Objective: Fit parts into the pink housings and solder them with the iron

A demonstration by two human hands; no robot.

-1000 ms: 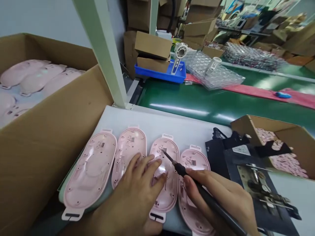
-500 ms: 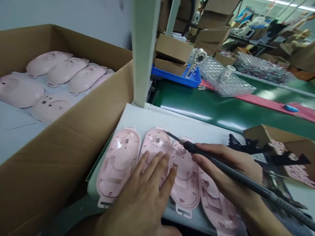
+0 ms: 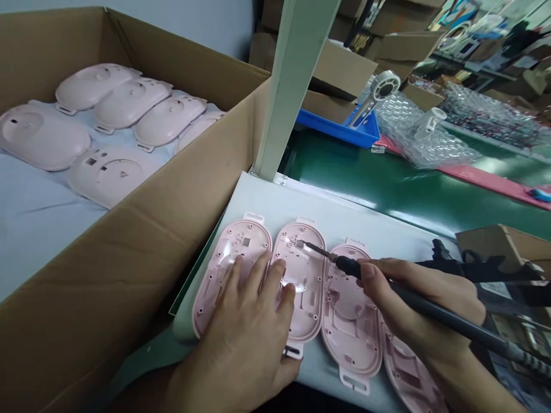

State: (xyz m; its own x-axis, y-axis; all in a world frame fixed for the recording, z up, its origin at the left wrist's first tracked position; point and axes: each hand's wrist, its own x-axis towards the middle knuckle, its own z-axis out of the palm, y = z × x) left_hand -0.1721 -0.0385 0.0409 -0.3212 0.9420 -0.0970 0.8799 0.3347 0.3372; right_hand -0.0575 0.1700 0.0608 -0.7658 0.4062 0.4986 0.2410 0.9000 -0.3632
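Note:
Pink oval plastic shells lie hollow side up in a row on the white table. My left hand (image 3: 245,332) rests flat with fingers spread across the leftmost shell (image 3: 205,307) and the edge of the second shell (image 3: 307,298). In my right hand (image 3: 430,295) is a black-handled soldering iron (image 3: 348,266), held like a pen. Its thin tip reaches into the upper part of the second shell, near a small square opening; whether it touches is unclear. Below the iron lies the third shell (image 3: 355,332). My right forearm partly covers the fourth shell (image 3: 408,367).
A large cardboard box (image 3: 189,172) on the left holds several pink shells (image 3: 120,103) on pale cloth. A metal post (image 3: 293,86) rises at the table's back corner. Behind runs a green conveyor (image 3: 344,172) with a blue tray (image 3: 336,129). Another box (image 3: 491,246) stands right.
The view has shifted. The iron's tip has moved from the second shell's top rim down into its inside. My left hand has slid left, more onto the leftmost shell.

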